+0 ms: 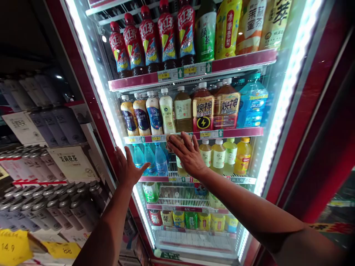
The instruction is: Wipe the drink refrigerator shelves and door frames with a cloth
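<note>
Head cam: right hand (pixel 192 158) holds a crumpled cloth (pixel 188 139) against the glass door (pixel 177 195), probably flattened for even pressure, left hand (pixel 132 170) empty, splayed alongside, maybe bracing.

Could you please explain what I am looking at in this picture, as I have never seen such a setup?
There is no machine here: a camera worn on a person's head looks forward and down at their two bare hands. Ahead stands a lit drinks cooler, its shelves lined with bottles. The right hand, fingers stretched, covers a crumpled brownish piece, probably a cloth; whether it grips or only presses is unclear. The left hand is spread open near the cooler's lit left edge. Further left are rows of capped containers.
</note>
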Motion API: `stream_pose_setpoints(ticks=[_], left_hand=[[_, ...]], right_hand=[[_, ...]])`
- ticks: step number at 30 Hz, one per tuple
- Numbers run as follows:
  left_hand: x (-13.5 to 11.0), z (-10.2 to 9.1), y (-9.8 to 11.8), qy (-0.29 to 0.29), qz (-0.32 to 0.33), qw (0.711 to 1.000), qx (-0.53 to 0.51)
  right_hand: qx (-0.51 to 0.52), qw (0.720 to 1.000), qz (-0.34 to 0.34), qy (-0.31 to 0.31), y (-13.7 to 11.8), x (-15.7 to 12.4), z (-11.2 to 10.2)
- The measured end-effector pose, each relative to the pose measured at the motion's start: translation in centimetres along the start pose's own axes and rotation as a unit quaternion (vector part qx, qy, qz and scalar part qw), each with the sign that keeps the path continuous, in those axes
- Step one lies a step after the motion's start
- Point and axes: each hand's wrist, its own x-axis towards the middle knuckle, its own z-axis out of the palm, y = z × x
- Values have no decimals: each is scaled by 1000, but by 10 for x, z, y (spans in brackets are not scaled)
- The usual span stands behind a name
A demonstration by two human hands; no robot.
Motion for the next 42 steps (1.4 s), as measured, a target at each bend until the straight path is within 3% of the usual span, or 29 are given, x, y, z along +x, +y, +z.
stream_pose_setpoints(ticks=[4,10,15,20,25,30,35,39,42], left_hand=[[0,1,3,5,-4,1000,-5],[-1,-1,3,-10,-22,1000,6],[-2,-1,1,-12,-20,1000,8],[-2,-1,2,-23,-34,999,3],[-2,-3,5,-22,-38,999,5],[-2,-6,7,-26,-34,999,0],[-2,-7,9,-39,-55,998,9],[-2,-8,9,-42,-57,997,8],[-2,-8,10,-43,-58,997,2]], right_hand=[[10,998,-64,-20,6,-2,2],[3,1000,23,18,13,-4,-2],[-6,1000,-30,5,23,-10,-8],[-16,998,46,37,36,-23,-16],[2,1000,-10,-8,44,-42,-24],[4,998,61,9,47,-48,-26],[24,999,26,-8,49,-51,-28],[2,995,90,41,55,-53,-32],[10,996,82,40,56,-58,-32]])
